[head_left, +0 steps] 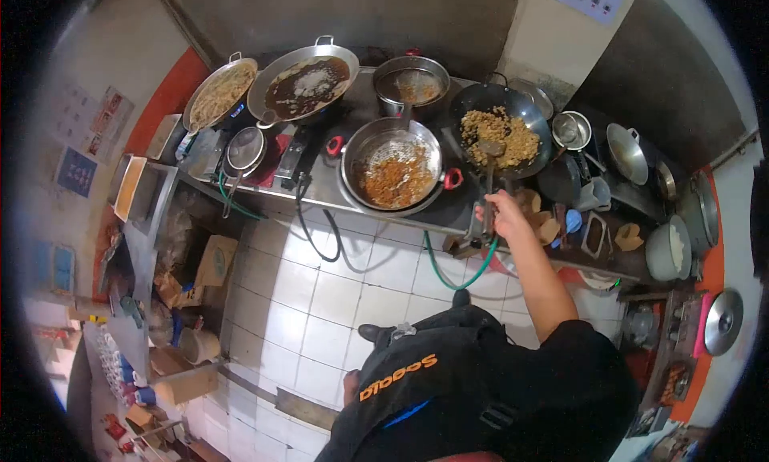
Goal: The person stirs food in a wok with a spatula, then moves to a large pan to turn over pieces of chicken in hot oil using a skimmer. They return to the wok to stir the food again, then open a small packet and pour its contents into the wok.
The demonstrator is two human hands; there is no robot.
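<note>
My right hand is closed around the handle of a long metal ladle. The ladle's head rests among browned, crumbly food in a dark wok at the right of the stove. Of my left hand only a small part shows, low beside the black apron; its fingers are hidden. Just left of the wok sits a steel strainer pan with red handles, holding orange-brown crumbs. Behind that stands a deep pot with another strainer in it.
A wide pan of dark oil and a pan of pale strips stand at the back left. A small sieve lies in front of them. Hoses hang below the counter edge. Pots and bowls crowd the right counter.
</note>
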